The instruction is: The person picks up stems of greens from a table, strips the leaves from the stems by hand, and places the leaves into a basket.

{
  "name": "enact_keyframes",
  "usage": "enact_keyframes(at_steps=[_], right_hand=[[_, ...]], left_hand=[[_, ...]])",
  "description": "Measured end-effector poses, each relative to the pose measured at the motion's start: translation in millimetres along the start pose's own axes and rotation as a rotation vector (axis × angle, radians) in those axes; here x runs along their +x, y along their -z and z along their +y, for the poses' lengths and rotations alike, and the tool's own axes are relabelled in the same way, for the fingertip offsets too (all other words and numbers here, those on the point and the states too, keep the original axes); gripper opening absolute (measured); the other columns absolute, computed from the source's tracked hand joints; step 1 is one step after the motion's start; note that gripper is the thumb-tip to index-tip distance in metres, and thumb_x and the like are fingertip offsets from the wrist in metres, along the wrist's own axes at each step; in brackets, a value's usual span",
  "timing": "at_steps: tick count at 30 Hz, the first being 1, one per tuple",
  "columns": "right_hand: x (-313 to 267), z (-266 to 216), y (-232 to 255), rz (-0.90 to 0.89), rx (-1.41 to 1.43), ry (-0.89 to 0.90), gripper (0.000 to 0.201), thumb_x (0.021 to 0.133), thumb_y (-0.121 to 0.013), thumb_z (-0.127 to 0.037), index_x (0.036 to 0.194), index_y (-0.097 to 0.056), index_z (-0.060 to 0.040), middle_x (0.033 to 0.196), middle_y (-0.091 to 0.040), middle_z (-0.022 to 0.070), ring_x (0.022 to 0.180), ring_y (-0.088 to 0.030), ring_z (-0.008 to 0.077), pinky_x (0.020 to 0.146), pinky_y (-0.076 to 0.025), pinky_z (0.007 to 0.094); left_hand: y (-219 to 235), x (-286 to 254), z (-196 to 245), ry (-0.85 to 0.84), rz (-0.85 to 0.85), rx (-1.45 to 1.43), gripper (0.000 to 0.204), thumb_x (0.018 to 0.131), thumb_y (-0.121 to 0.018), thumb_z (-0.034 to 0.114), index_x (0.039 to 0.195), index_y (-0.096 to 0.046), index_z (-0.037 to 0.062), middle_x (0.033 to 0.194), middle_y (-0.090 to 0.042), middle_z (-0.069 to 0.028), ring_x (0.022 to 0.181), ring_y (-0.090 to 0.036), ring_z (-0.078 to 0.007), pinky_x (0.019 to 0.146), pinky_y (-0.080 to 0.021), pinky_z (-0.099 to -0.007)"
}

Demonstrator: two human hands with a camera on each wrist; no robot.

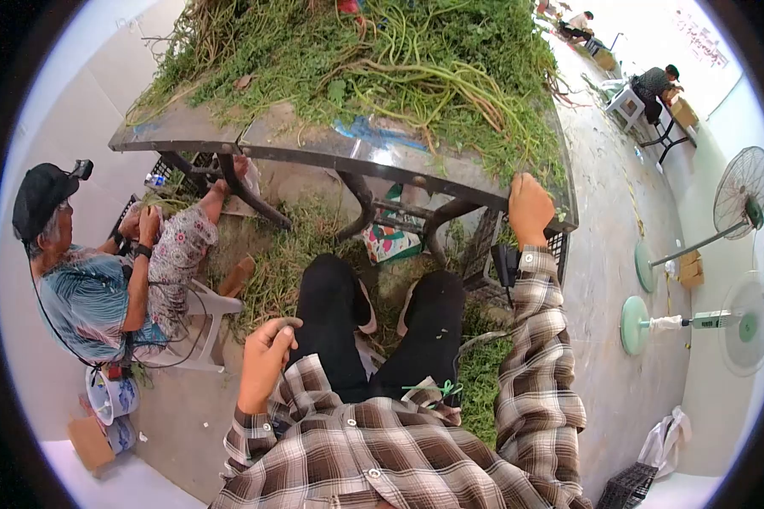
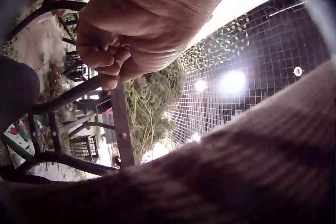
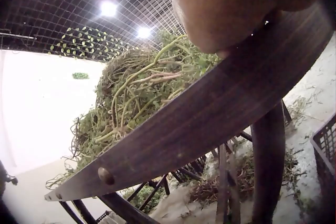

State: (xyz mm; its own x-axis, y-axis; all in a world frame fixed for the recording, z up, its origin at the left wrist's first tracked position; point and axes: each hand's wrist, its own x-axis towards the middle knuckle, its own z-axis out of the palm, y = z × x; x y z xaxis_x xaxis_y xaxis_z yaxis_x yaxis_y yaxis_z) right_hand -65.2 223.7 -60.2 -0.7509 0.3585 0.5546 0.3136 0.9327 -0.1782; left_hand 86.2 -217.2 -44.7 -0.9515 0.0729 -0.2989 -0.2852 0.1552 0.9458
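My left hand (image 1: 267,360) hovers above my lap, beside the left knee, its fingers loosely bent. Nothing shows between those fingers in the left wrist view, where the hand (image 2: 144,29) fills the top. At the right front corner of the dark table (image 1: 331,157), my right hand (image 1: 530,208) rests on the edge. From the right wrist, that hand (image 3: 236,14) sits over the top of the rim, and its fingertips are hidden. A large heap of green leafy stems (image 1: 382,68) covers the tabletop, with loose stems close to the right hand.
To the left, a seated person (image 1: 93,280) handles stems near a crate. Plant scraps (image 1: 280,263) litter the floor under the table, beside a printed bag (image 1: 390,244). Black crates stand below the right corner. Two fans (image 1: 743,195) and a distant worker (image 1: 654,85) are on the right.
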Motion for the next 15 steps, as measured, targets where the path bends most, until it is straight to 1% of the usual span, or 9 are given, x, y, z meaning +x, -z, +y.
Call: enact_keyframes(at_steps=[2,5,7,9,11,13,15], right_hand=[[-0.1,-4.4,7.3,-0.035,-0.008,-0.032,0.028,0.091,-0.046,-0.032,0.076,-0.053,-0.0085,0.073,-0.06,0.014,0.069,-0.06,0.0355,0.059,-0.046,0.0468],[-0.9,-2.2,4.7,-0.026,0.003,-0.025,0.027,0.09,-0.047,-0.031,0.076,-0.053,-0.0086,0.072,-0.06,0.0138,0.07,-0.06,0.0356,0.059,-0.046,0.0466],[-0.8,-5.0,8.0,0.001,0.004,-0.017,0.027,0.09,-0.047,-0.031,0.077,-0.053,-0.0087,0.073,-0.06,0.0141,0.07,-0.059,0.036,0.059,-0.045,0.047],[-0.8,-7.4,10.9,-0.058,0.002,-0.063,0.027,0.091,-0.046,-0.032,0.078,-0.053,-0.0086,0.074,-0.061,0.0144,0.07,-0.059,0.0364,0.059,-0.045,0.0475],[0.3,-4.7,6.4,-0.064,0.016,-0.043,0.028,0.091,-0.045,-0.032,0.078,-0.053,-0.0085,0.075,-0.061,0.0147,0.069,-0.059,0.0368,0.059,-0.044,0.0482],[-0.4,-4.9,7.2,-0.053,-0.001,-0.056,0.028,0.092,-0.044,-0.032,0.078,-0.053,-0.0085,0.074,-0.061,0.0146,0.069,-0.059,0.037,0.059,-0.043,0.0486],[-2.9,-1.0,4.4,-0.049,-0.016,-0.039,0.028,0.092,-0.044,-0.032,0.078,-0.053,-0.0085,0.073,-0.06,0.0148,0.069,-0.058,0.0376,0.059,-0.043,0.0487]], left_hand=[[-0.6,1.1,0.0,-0.008,-0.011,-0.011,0.022,0.09,-0.052,0.016,0.101,-0.062,-0.0006,0.07,-0.053,0.0023,0.053,-0.041,-0.0011,0.047,-0.032,-0.0167],[-2.5,5.8,0.3,-0.01,-0.025,-0.005,0.023,0.09,-0.052,0.016,0.101,-0.061,-0.0014,0.07,-0.053,0.0023,0.054,-0.041,-0.0016,0.048,-0.033,-0.0167],[-1.5,10.7,-2.4,0.017,-0.067,-0.058,0.023,0.09,-0.051,0.016,0.101,-0.061,-0.0008,0.071,-0.053,0.0025,0.054,-0.041,-0.0017,0.048,-0.033,-0.0167],[-1.7,12.8,2.4,0.004,-0.062,-0.037,0.022,0.09,-0.051,0.015,0.102,-0.061,0.0002,0.071,-0.053,0.0026,0.055,-0.041,-0.0018,0.048,-0.033,-0.0167],[0.9,13.0,2.6,-0.023,-0.076,-0.043,0.022,0.091,-0.051,0.017,0.099,-0.062,-0.0005,0.069,-0.054,0.0007,0.053,-0.042,-0.0032,0.048,-0.034,-0.0179],[6.8,11.4,-3.9,-0.007,-0.085,-0.077,0.021,0.09,-0.051,0.015,0.102,-0.062,0.0015,0.071,-0.053,0.0025,0.054,-0.042,-0.0018,0.048,-0.033,-0.0168],[12.9,9.5,-7.8,0.019,-0.045,-0.087,0.021,0.09,-0.051,0.015,0.102,-0.062,0.0015,0.07,-0.053,0.0026,0.054,-0.042,-0.0016,0.047,-0.033,-0.0168]])
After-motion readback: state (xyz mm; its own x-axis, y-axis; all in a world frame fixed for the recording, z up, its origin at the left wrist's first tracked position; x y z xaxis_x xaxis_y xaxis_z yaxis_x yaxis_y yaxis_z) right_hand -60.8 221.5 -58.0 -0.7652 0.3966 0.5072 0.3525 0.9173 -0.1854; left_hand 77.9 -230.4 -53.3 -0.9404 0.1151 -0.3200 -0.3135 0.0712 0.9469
